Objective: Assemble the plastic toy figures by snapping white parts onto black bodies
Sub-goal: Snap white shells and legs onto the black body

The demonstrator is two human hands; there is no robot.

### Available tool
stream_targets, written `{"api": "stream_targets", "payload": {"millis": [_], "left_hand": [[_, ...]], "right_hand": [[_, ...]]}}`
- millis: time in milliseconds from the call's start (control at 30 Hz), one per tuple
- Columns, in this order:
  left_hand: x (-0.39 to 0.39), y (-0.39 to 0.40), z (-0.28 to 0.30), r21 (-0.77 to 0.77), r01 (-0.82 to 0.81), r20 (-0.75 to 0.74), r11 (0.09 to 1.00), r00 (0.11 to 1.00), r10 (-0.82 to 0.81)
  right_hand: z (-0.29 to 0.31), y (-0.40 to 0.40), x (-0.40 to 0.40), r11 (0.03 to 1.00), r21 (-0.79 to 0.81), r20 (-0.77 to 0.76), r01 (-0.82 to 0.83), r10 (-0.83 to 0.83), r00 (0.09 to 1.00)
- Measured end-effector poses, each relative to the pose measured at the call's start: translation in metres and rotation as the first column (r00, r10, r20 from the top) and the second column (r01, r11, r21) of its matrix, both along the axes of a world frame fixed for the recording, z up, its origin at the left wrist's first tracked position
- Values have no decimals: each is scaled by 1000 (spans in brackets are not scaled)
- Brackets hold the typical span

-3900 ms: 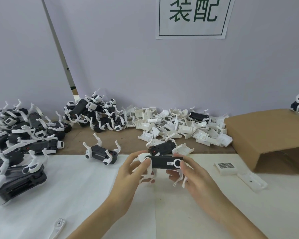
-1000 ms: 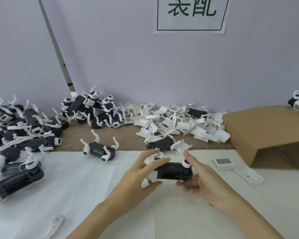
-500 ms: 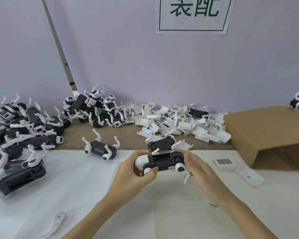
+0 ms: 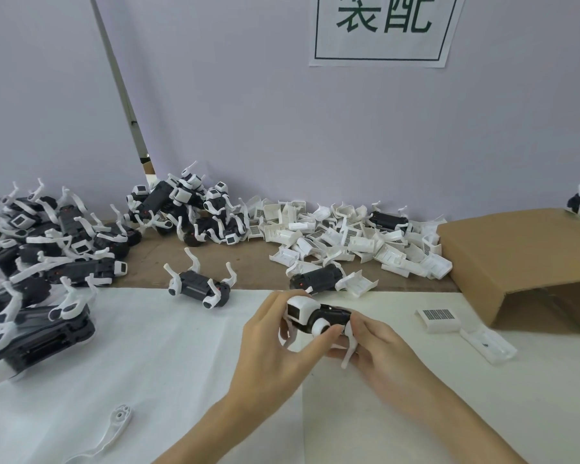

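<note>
Both hands clamp one small black plastic toy body (image 4: 329,319) held above the white sheet (image 4: 154,346), near the frame's centre. The left hand (image 4: 275,343) curls round its white boxy head cap (image 4: 299,308) at the 10 o'clock end; the right hand (image 4: 379,343) pinches the rear, thin white legs poking down between fingers. Seating the cap probably wants a square, straight push, with the grip on the rigid body rather than the springy legs. The plastic looks smooth and matte. Loose ribbed white shells (image 4: 355,239) lie heaped at 12 o'clock.
</note>
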State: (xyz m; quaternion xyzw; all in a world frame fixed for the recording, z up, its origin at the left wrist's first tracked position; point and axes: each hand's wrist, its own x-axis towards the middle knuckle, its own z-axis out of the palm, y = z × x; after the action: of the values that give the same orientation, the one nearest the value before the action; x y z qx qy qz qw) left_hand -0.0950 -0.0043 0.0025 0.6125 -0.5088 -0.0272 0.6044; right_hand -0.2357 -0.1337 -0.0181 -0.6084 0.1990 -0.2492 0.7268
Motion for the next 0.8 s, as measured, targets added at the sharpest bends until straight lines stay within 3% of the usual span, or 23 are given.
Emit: {"api": "stream_targets", "payload": {"millis": [133, 233, 333, 467, 600, 667, 700, 767, 800], "left_hand": [[-1, 3, 6, 101, 121, -119, 988, 987, -109], [5, 5, 6, 132, 315, -357, 940, 900, -251], [17, 2, 4, 107, 346, -466, 932, 846, -260], [27, 1, -2, 149, 293, -438, 944, 876, -202], [34, -4, -16, 146, 185, -368, 972, 922, -120], [39, -8, -21, 142, 173, -390, 975, 915, -106], [40, -9, -22, 143, 178, -395, 974, 912, -109], [41, -12, -24, 143, 189, -415, 971, 903, -114], [41, -12, -25, 144, 191, -427, 971, 897, -113]], "right_hand": [[2, 1, 1, 998, 41, 63, 44, -47, 997], [3, 3, 3, 988, 114, 70, 104, -112, 991], [8, 4, 1, 979, 149, 92, 141, -156, 984], [15, 5, 0, 985, 9, 99, 171, -171, 980], [21, -7, 4, 959, -228, -8, 171, -177, 984], [22, -27, 6, 832, -491, -67, 259, -333, 941], [22, -39, 7, 702, -661, -102, 267, -437, 894], [22, -61, 8, 486, -861, -166, 149, -546, 821], [20, -69, 10, 442, -894, -211, 81, -573, 792]]}}
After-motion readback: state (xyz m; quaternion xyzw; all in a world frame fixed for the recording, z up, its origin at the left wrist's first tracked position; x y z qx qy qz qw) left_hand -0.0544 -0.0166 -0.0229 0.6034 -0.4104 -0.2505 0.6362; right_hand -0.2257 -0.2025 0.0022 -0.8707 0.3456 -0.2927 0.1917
